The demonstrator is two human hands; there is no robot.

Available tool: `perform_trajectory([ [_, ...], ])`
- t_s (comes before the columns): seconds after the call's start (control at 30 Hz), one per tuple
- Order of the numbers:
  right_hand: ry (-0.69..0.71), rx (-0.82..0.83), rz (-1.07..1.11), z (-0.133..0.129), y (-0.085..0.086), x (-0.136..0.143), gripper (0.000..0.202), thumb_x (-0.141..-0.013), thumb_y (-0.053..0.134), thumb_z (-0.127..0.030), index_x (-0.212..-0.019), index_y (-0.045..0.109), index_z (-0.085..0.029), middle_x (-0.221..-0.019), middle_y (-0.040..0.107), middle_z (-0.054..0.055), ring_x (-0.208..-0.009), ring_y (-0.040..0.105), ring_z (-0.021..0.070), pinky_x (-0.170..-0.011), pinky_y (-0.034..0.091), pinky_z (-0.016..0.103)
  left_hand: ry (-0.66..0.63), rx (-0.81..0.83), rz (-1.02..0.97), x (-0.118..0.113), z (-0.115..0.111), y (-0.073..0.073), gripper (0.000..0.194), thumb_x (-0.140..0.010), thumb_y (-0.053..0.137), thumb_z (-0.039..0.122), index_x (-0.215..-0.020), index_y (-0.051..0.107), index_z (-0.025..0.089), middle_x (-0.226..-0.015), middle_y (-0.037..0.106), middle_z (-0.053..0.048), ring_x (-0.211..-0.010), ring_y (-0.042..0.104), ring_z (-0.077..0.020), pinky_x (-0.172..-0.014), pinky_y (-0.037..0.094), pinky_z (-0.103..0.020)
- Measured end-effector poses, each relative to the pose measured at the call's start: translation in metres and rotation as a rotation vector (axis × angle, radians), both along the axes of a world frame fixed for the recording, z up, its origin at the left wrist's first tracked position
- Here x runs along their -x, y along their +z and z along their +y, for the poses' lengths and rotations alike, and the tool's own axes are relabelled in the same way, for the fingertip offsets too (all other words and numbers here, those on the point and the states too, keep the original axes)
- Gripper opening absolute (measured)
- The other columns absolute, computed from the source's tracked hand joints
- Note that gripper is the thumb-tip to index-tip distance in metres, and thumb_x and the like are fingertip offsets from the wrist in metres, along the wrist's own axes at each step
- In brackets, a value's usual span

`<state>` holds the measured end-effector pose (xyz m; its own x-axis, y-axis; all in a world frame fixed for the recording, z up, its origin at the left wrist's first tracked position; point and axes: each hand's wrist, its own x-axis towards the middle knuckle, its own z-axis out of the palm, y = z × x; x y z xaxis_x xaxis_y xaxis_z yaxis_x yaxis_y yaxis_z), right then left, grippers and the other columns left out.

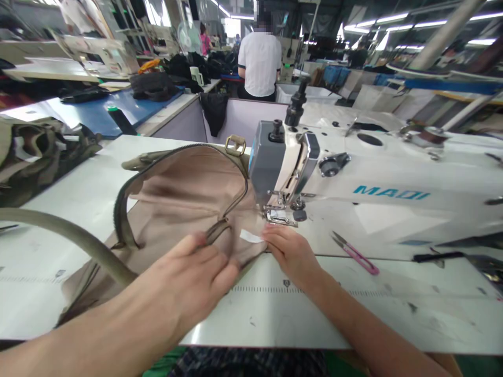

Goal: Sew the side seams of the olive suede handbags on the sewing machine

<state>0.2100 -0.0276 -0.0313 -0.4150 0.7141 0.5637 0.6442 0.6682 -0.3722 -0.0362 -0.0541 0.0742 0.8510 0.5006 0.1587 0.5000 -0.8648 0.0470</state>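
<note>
A tan-lined bag (184,178) with a dark zip edge lies spread on the white sewing table, its opening towards me. My left hand (204,267) is closed on the bag's zipped edge, near the middle of the opening. With fingers together, my right hand (288,248) presses the bag's fabric just in front of the presser foot (281,217) of the sewing machine (377,173). A small white label (250,236) lies on the lining beside my right fingertips. One rolled strap (70,222) arches over the bag at the left.
Pink-handled thread snips (359,256) lie right of my right hand, with a black tool (438,256) farther right. Olive fabric pieces (43,157) are heaped at the left. A dark thread cone (121,121) stands behind. Ahead, a person in a white shirt (259,63) faces away.
</note>
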Motion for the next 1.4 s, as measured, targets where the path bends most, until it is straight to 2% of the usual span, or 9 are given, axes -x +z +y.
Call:
perform_trajectory([
  [0.2,0.030,-0.033,-0.012,-0.027,-0.001,0.002,0.021,-0.096,0.050,-0.013,-0.104,0.068,-0.017,-0.103,0.072,0.011,-0.104,0.066,0.0229,-0.090,0.057,0.040,-0.292,0.027,0.044,-0.039,-0.033,-0.010,0.010,-0.093,0.054,0.022,-0.086,0.060,0.020,-0.075,0.058,0.001,-0.067,0.051,-0.0172,-0.077,0.042,-0.034],
  [0.3,0.046,-0.065,-0.011,-0.041,0.001,0.006,0.021,-0.095,0.049,-0.011,-0.103,0.068,-0.015,-0.101,0.072,0.011,-0.104,0.066,0.0232,-0.090,0.058,0.039,-0.265,0.154,0.050,-0.040,-0.034,-0.008,0.010,-0.093,0.053,0.021,-0.098,0.061,0.020,-0.081,0.063,0.000,-0.071,0.056,-0.0164,-0.076,0.044,-0.032],
  [0.53,-0.037,-0.048,0.001,-0.052,0.007,0.017,0.024,-0.095,0.047,-0.011,-0.098,0.070,-0.019,-0.095,0.074,0.007,-0.090,0.070,0.0202,-0.082,0.060,0.032,-0.072,0.060,0.055,-0.010,-0.025,-0.011,0.070,-0.080,0.055,0.025,-0.146,0.035,0.013,-0.137,0.057,-0.011,-0.125,0.052,-0.0246,-0.111,0.025,-0.040],
  [0.8,-0.065,-0.020,-0.067,-0.051,-0.001,0.019,0.024,-0.095,0.049,-0.012,-0.088,0.070,-0.022,-0.088,0.073,0.005,-0.085,0.069,0.0202,-0.079,0.059,0.032,-0.088,-0.016,0.067,-0.025,-0.008,-0.006,0.050,-0.091,0.046,0.025,-0.140,0.043,0.014,-0.142,0.052,-0.012,-0.128,0.047,-0.0268,-0.116,0.011,-0.046],
  [0.93,-0.074,-0.023,-0.080,-0.057,-0.002,0.019,0.030,-0.093,0.044,-0.007,-0.080,0.069,-0.017,-0.075,0.070,0.008,-0.072,0.067,0.0217,-0.068,0.059,0.034,-0.256,0.033,0.088,-0.055,0.028,-0.008,0.027,-0.096,0.045,0.022,-0.117,0.060,0.017,-0.107,0.068,-0.008,-0.101,0.062,-0.0226,-0.110,0.030,-0.043],
  [1.07,0.023,0.007,-0.065,-0.069,0.006,0.015,0.030,-0.088,0.046,-0.002,-0.104,0.068,-0.016,-0.103,0.072,0.009,-0.102,0.067,0.0215,-0.089,0.057,0.036,0.005,0.006,0.332,-0.040,0.054,-0.021,0.035,-0.087,0.062,0.031,-0.116,0.061,0.011,-0.095,0.068,-0.014,-0.086,0.064,-0.0276,-0.084,0.047,-0.041],
  [1.2,0.068,0.152,0.000,-0.075,0.014,0.013,0.033,-0.087,0.046,-0.006,-0.113,0.064,-0.017,-0.111,0.070,0.009,-0.113,0.062,0.0225,-0.101,0.051,0.041,0.207,-0.069,0.313,-0.015,0.048,-0.026,0.064,-0.087,0.059,0.026,-0.144,0.036,0.009,-0.127,0.058,-0.022,-0.107,0.059,-0.0338,-0.085,0.047,-0.042],
  [1.3,0.080,0.107,-0.039,-0.072,0.019,0.015,0.023,-0.092,0.047,-0.009,-0.103,0.066,-0.016,-0.101,0.072,0.009,-0.104,0.065,0.0223,-0.096,0.055,0.039,0.034,-0.036,0.228,-0.018,0.041,-0.027,0.071,-0.086,0.055,0.016,-0.151,0.025,0.015,-0.152,0.036,-0.016,-0.134,0.041,-0.0307,-0.106,0.036,-0.042],
  [1.4,0.089,0.028,-0.098,-0.067,0.020,0.016,0.023,-0.094,0.045,-0.009,-0.092,0.067,-0.015,-0.090,0.073,0.010,-0.090,0.070,0.0218,-0.086,0.059,0.036,-0.156,0.069,0.237,-0.027,0.044,-0.033,0.058,-0.089,0.052,0.014,-0.145,0.038,0.015,-0.151,0.041,-0.013,-0.140,0.035,-0.0254,-0.117,0.023,-0.041],
])
